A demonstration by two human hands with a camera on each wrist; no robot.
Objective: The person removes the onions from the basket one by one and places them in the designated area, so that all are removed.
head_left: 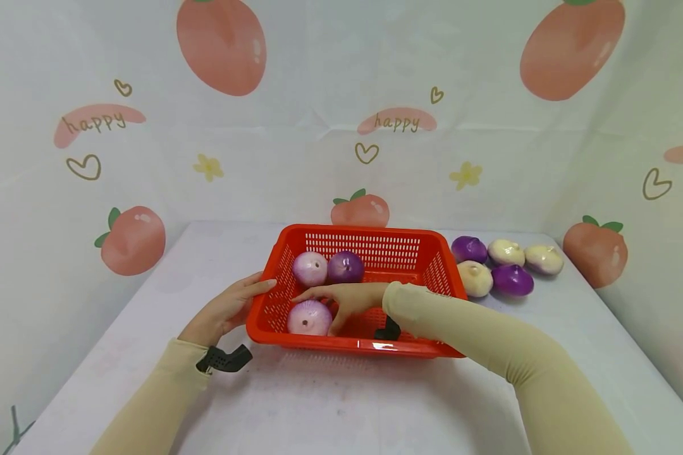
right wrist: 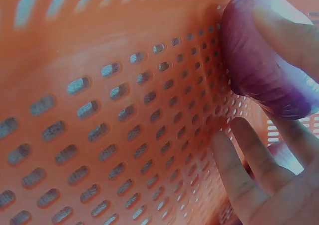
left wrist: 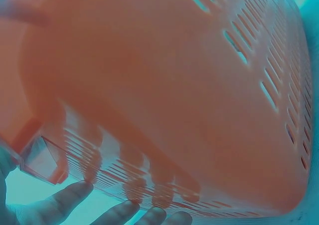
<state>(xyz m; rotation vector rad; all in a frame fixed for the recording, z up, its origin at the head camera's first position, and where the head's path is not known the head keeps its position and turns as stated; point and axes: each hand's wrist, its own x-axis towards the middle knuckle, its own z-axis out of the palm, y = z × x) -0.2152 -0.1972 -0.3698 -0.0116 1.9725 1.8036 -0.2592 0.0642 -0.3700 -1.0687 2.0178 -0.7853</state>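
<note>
Left hand (head_left: pixel 226 311): fingers spread at left rim of red basket (head_left: pixel 341 344)
Right hand (head_left: pixel 347 299): pinching front onion (head_left: pixel 307 317)
Behind: light onion (head_left: pixel 310 269), purple onion (head_left: pixel 346 268)

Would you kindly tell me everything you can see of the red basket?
The red basket is rectangular with rounded corners, a smooth, glossy rim and slotted walls; it looks like plastic. It stands open side up on the white table. A pale onion and a dark purple onion lie at its back left, the front onion nearer the person. The left hand holds its left end; the right hand reaches inside, though whether it touches the basket is unclear.
</note>
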